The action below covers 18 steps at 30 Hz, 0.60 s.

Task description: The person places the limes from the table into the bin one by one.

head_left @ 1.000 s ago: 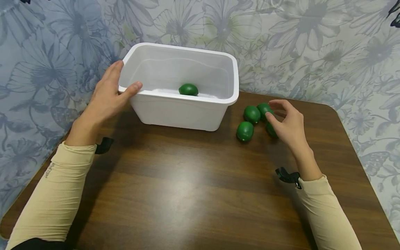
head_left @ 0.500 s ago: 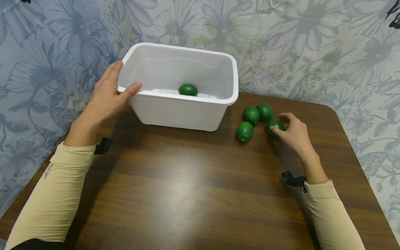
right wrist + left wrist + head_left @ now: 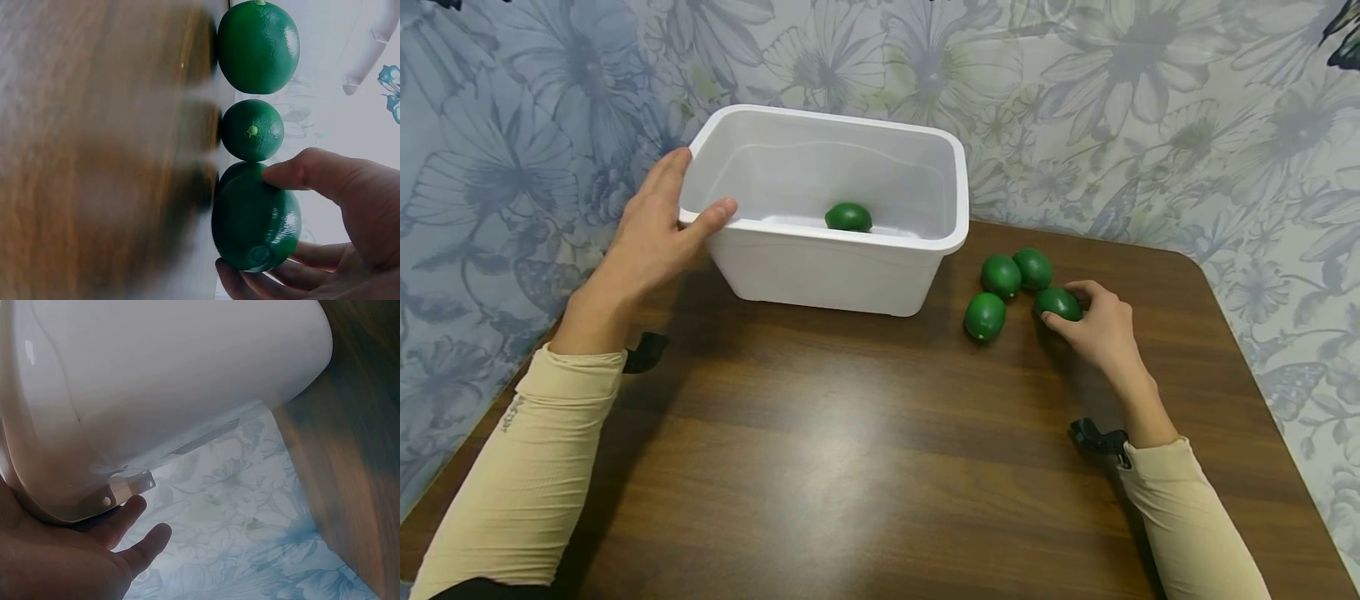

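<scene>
My left hand grips the left front corner of a white plastic tub, its thumb over the front rim and its fingers along the left side. In the left wrist view two fingers stretch out past the tub's edge. With thumb and fingertips on either side, my right hand holds a green lime at the table. Close to it lie a lime behind, another lime to the left, and a third lime nearer the front. One lime lies inside the tub.
The brown wooden table stretches forward from the tub and limes. Right behind the tub rises a wall with a floral pattern. The table's rounded far right corner lies beyond the right hand.
My right hand has come down and toward me from over the rear lime, then closed around the rightmost lime. My left hand and the tub stay nearly where they were.
</scene>
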{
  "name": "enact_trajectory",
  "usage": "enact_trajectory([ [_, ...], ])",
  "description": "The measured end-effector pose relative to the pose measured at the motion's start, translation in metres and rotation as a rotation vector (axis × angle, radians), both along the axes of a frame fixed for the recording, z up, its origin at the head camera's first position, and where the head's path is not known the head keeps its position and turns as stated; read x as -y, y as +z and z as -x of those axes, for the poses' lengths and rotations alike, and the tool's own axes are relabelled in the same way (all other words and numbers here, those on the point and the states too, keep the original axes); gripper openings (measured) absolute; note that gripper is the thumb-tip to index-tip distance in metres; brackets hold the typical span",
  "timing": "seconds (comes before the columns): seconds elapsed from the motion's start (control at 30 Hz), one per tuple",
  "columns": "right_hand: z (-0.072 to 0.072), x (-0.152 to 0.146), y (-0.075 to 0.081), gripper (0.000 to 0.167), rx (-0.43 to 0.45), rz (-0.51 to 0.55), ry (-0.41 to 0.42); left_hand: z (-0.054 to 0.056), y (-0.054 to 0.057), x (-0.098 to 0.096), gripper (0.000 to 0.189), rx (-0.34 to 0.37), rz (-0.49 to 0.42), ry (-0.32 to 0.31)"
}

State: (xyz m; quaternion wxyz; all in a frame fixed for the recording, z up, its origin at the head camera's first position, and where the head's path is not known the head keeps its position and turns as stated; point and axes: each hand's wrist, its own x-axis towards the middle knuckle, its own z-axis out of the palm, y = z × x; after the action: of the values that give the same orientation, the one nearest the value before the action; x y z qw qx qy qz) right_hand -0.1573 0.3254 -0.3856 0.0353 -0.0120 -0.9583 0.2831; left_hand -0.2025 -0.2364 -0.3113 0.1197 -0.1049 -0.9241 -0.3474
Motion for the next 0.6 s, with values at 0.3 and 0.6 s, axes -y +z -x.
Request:
enact_trajectory([
  [0.3,-0.003,0.008,0.006,0.056,-0.158,0.062,-0.058,0.000,-0.001,0.002,0.092,0.000,-0.003,0.003],
  [0.6,0.000,0.026,0.028,0.051,-0.323,0.114,-0.099,0.001,-0.001,0.003,0.092,0.006,-0.009,-0.003],
])
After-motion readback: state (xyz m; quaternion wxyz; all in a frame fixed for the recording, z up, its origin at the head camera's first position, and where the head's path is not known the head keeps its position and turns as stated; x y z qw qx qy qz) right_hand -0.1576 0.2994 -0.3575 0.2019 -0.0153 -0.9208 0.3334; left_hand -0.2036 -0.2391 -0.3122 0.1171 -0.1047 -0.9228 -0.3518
